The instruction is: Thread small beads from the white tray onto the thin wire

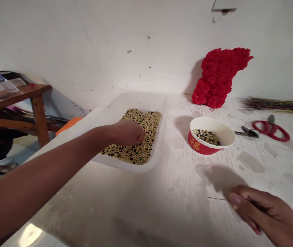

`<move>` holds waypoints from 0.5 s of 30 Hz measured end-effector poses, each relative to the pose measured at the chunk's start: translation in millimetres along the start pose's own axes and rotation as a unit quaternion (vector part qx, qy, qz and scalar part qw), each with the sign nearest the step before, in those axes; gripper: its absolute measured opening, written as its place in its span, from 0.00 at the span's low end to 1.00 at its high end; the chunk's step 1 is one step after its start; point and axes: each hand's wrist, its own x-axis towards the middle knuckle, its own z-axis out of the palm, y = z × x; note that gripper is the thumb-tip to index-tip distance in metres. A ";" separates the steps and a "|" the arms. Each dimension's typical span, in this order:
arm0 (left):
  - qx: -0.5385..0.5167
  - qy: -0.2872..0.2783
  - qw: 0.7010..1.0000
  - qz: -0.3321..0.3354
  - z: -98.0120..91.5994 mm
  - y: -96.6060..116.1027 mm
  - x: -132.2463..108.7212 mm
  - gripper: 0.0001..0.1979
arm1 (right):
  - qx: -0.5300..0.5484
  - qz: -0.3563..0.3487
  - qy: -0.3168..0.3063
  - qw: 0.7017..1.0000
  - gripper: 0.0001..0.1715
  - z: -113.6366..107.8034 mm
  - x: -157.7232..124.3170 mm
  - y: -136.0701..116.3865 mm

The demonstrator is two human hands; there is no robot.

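My left hand (127, 133) reaches over a white plastic tray (161, 113) filled with several cream, black and green beads (136, 151). Its fingers are curled together, tips down among the beads; what they pinch is hidden. My right hand (261, 211) rests on the white table at the lower right, fingers closed on a thin needle or wire (218, 198) that points left. A red paper bowl (226, 132) with a white inside stands between the hands and holds a small heap of mixed beads.
A red rose-covered figure (218, 77) leans on the wall at the back. Red-handled scissors (271, 129), small pliers (247, 132) and a bundle of thin sticks (275, 104) lie at the right. A wooden bench (37, 103) stands at the left, beside the table.
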 end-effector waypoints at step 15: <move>-0.066 0.026 0.997 -0.009 3.3 -4.1 0.8 0.06 | 0.042 0.012 0.060 0.997 0.33 5.9 -4.6 -17.5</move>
